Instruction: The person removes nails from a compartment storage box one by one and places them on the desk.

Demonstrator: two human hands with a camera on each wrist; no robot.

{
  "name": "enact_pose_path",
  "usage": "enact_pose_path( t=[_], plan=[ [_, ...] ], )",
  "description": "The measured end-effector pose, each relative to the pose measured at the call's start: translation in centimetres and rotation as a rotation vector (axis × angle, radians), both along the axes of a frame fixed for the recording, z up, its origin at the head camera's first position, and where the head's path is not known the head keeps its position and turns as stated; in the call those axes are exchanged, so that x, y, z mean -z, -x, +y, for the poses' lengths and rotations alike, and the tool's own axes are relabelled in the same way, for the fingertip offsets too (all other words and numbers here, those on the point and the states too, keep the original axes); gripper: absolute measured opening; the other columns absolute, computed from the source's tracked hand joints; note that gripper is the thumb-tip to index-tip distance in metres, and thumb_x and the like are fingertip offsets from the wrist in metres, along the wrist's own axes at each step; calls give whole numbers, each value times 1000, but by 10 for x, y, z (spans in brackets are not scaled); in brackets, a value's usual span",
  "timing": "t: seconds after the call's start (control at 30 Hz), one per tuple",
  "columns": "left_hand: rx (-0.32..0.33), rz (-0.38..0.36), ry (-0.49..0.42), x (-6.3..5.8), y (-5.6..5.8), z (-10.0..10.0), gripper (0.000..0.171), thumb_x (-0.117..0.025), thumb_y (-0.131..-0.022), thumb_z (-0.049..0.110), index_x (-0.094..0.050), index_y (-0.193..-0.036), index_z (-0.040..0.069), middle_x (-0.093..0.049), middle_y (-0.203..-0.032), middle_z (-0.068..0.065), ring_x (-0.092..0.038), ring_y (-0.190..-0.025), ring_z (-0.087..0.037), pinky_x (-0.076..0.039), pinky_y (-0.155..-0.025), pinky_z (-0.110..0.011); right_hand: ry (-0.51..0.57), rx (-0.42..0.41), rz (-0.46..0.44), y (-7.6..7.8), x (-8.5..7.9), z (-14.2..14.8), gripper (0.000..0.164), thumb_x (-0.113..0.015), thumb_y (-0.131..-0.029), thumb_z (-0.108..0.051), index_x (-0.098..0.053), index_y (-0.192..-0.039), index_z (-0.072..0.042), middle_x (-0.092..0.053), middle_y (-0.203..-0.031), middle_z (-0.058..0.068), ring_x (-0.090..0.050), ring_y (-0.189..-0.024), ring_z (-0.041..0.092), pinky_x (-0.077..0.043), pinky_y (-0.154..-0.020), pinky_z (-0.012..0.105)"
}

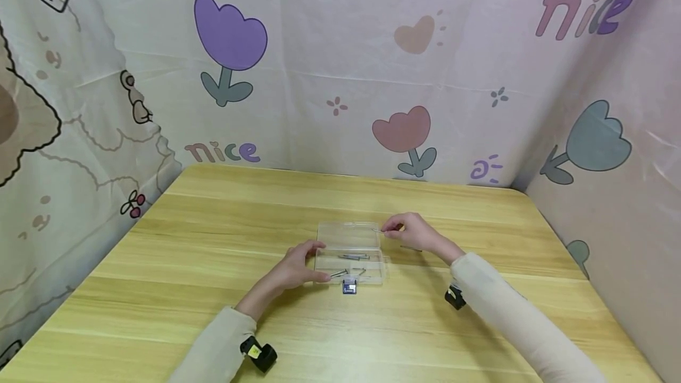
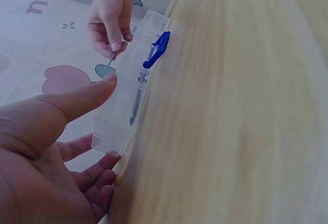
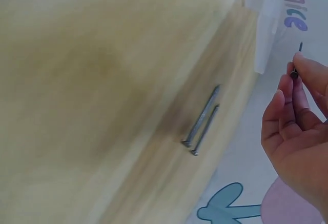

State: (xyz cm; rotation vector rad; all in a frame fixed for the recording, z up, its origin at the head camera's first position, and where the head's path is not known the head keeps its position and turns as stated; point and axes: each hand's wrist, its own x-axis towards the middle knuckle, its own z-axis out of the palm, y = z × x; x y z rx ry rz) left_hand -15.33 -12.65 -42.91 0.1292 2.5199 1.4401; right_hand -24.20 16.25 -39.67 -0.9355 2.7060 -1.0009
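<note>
Slender metal nail, pointed: the right hand is pinching it. Two flat-headed nails: lying beneath that hand on the table, yellowish and wood-grained. Rectangular clear plastic box, lid lying open, blue clasp: resting left of the right hand, holding further nails; the left hand, fingers spread and relaxed, is touching its end.

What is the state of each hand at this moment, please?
Left hand: open, thumb and fingers spread at the left end of the clear box.
Right hand: closed, holding a nail between thumb and fingers.
</note>
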Motion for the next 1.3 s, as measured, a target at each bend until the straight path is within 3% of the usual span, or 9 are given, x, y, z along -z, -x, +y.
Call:
enact_pose_path(
  t=[0.5, 0.73, 1.3],
  plan=[
    [1, -1, -7, -1, 0, 1, 70, -86, -72, 16, -53, -133, 8, -50, -132, -18, -37, -126, -41, -32, -102, -60, 4, 43, -20, -12, 15, 23, 7, -67, -88, -1, -72, -92, 1, -70, -87, 3, -59, -80, 14, -50, -73, 30],
    [3, -2, -13, 1, 1, 0, 69, -85, -73, 16, -53, -133, 8, -50, -132, -18, -37, -126, -41, -32, -103, -59, 42, 111, -84, -28, 13, 25, 8, -65, -88, 0, -71, -92, 3, -68, -86, 4, -58, -78, 14, -50, -69, 27],
    [7, 2, -19, 1, 0, 0, 69, -85, -73, 17, -53, -133, 8, -51, -132, -18, -36, -127, -41, -31, -103, -59, 56, 299, -62, -46, 29, 46, 5, -71, -86, -4, -72, -85, 1, -68, -84, 4, -56, -74, 13, -46, -63, 25]
  ],
)
